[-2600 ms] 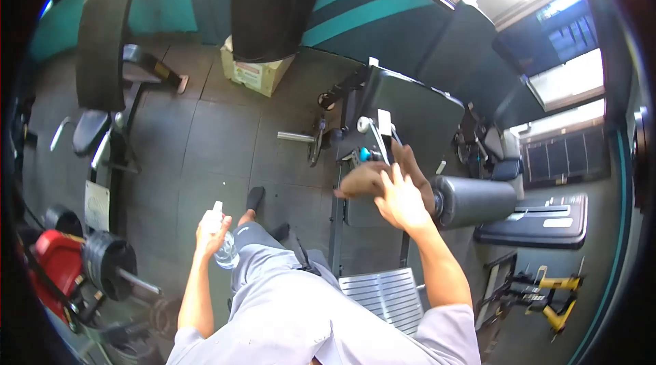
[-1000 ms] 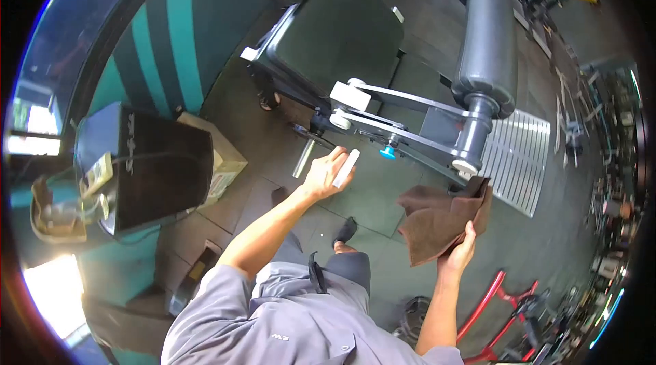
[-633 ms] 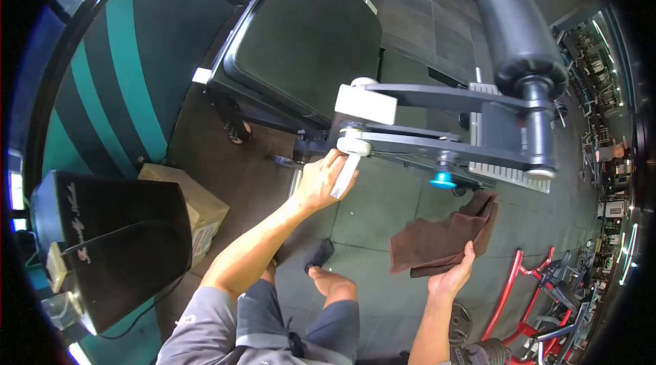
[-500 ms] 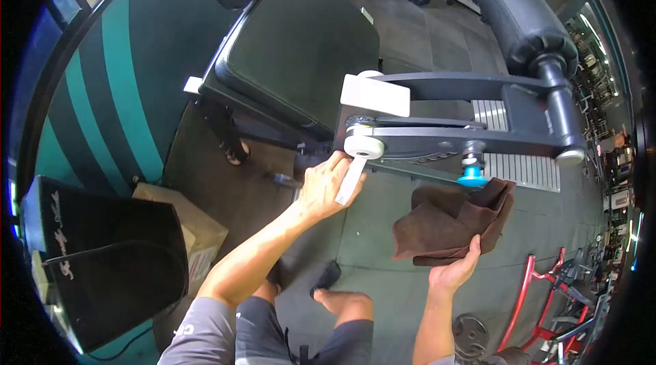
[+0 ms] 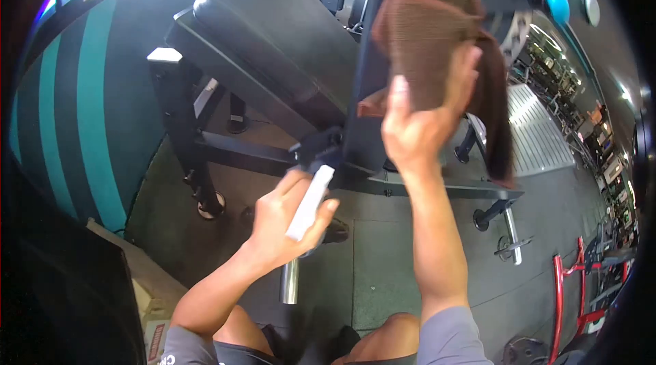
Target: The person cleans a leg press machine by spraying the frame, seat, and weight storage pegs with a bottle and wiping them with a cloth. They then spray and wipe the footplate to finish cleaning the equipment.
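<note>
Cloth [image 5: 424, 37] against machine upright [image 5: 360, 102], bench pad [image 5: 273, 44] to its left, footplate [image 5: 540, 132] right.

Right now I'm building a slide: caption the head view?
Right hand holds a brown cloth up at a gym machine; left hand grips a white object.

The white bottle [image 5: 311, 202] is largely enclosed by the left hand [image 5: 287, 221]; its body is not visible. The machine upright [image 5: 362, 71] is partly covered by the brown cloth [image 5: 424, 37], and the palm of the right hand [image 5: 417, 132] is turned away, so grip or mere pressure cannot be determined. The label on the cardboard box [image 5: 147, 310] is too small to be read. The red frame [image 5: 581, 276] is cut off at the right rim.
</note>
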Action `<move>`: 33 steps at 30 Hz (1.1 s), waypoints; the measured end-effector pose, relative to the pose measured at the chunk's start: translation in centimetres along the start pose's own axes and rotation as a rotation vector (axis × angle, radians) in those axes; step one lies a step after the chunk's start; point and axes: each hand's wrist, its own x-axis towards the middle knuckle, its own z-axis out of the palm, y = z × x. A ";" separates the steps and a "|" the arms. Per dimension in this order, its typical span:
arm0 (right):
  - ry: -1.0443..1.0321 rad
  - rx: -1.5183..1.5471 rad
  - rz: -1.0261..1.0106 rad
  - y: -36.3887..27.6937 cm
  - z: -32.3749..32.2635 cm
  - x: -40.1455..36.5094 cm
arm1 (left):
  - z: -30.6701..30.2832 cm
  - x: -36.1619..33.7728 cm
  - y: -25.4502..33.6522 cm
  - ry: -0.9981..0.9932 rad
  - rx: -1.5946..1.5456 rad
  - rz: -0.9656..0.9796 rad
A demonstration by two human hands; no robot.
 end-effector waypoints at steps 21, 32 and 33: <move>-0.042 -0.087 -0.026 1.5 -0.7 0.7 | -1.7 -6.0 2.4 -0.030 -0.151 0.140; 0.080 -0.155 -0.293 4.2 -0.5 2.7 | 3.5 1.3 -0.5 0.013 -0.119 0.033; 0.030 -0.076 -0.235 3.4 -0.8 2.8 | 4.2 1.1 -1.4 -0.009 -0.093 -0.012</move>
